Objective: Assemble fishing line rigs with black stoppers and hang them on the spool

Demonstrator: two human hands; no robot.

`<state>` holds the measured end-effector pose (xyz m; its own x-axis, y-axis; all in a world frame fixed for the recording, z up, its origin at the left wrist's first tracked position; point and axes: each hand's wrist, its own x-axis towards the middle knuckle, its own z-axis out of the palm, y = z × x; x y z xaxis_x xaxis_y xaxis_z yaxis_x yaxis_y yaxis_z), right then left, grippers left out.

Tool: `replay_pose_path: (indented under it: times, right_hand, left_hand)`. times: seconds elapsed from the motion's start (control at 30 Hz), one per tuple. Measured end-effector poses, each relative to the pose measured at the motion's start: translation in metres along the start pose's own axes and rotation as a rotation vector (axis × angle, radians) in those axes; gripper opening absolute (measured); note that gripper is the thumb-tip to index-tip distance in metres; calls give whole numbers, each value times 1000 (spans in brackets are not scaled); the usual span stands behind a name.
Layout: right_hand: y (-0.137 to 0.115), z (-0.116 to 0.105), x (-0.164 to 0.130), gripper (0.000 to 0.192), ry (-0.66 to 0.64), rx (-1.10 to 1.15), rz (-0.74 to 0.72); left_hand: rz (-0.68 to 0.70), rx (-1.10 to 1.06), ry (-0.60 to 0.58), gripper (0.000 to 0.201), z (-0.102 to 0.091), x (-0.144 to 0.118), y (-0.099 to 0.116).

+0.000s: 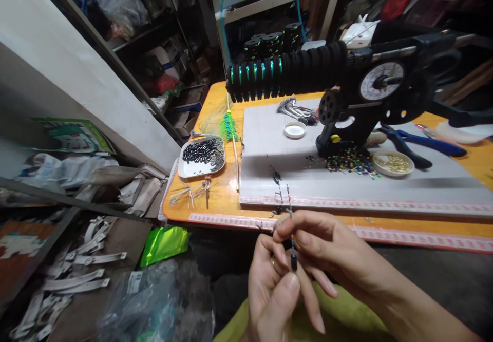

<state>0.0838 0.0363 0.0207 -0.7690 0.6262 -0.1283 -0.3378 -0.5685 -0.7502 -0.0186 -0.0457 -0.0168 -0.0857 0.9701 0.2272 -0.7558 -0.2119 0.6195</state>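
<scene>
Just in front of the table's near edge, a thin line (291,212) strung with small coloured beads runs between my hands. A short black cylinder (294,262) sits at its lower end. My left hand (271,290) has its thumb and fingers closed about this lower end, the thumb tip right below the cylinder. The thumb and forefinger of my right hand (327,242) pinch the line higher up, its other fingers loosely extended. Above the fingers, the line's upper part trails onto the board (262,172), near small dark pieces (276,178).
A black winding device (350,116) with a ribbed roller (285,72) stands on the board. Around it are coloured beads (348,161), a dish of brass-coloured parts (393,164) and blue-handled pliers (431,141). A white tray (185,169) of black pieces lies left. A measuring tape (227,221) follows the table edge.
</scene>
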Motion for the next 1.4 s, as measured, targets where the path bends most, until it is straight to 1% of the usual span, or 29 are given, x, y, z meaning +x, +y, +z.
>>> replay_pose_path:
  times: [0.1,0.2,0.37,0.47,0.57,0.77,0.93,1.07,1.2,1.27,1.33,1.4]
  right_hand:
    - [0,-1,-4,19,8,-39,-13]
    - [1,1,-6,22,26,-45,3]
    - [2,7,-4,24,26,37,24]
    - [4,9,-1,24,54,73,39]
    - [4,11,1,25,91,112,46]
    - [1,11,4,30,158,158,71]
    - [0,11,6,29,172,153,60]
    - [2,13,5,30,183,164,46]
    - [4,13,5,29,214,170,32]
    - [4,12,5,31,236,148,38]
    - [5,10,5,32,216,110,55]
    - [4,8,4,32,159,65,71]
  left_hand:
    - [13,-1,5,3,1,-1,-3]
    - [-6,4,5,3,2,-2,-2]
    - [14,6,-1,4,1,-1,2]
    - [-3,13,-18,4,0,-1,3]
    - [7,24,-2,6,-1,-2,4]
    - [-108,104,11,16,0,-1,15]
    - [-119,92,25,19,1,0,17]
    - [-107,102,47,19,-1,-2,13]
    - [-25,72,44,13,-3,-4,5]
    - [-6,69,44,10,-3,-4,3]
    - [-4,60,46,9,-2,-4,2]
    - [-12,51,45,11,-2,-3,4]
